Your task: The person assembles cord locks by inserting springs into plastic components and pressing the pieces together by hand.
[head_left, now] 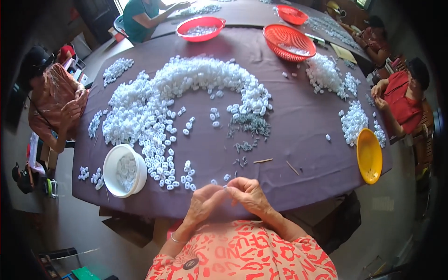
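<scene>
Small pale piece held at the fingertips of both hands

Grip: left hand (205, 201) and right hand (249, 195) meet at the fingertips. Right thumb and forefinger are pinched on a small pale piece (225, 186); left fingertips come up against it, but cannot tell whether they clamp it too. The piece sits where the two hands meet, at the table's near edge.

Orientation: mostly covered by fingers and very small; long axis and pointing direction cannot be read.

Surroundings: two loose white ovals (227, 177) lie just beyond the grip. Farther out, slender grey pieces (249, 125) point in mixed directions. Beyond and to the left, a heap of white ovals (200, 74) curves round. White bowl (108, 169) left of the grip; yellow basket (368, 158) well to the right.
</scene>
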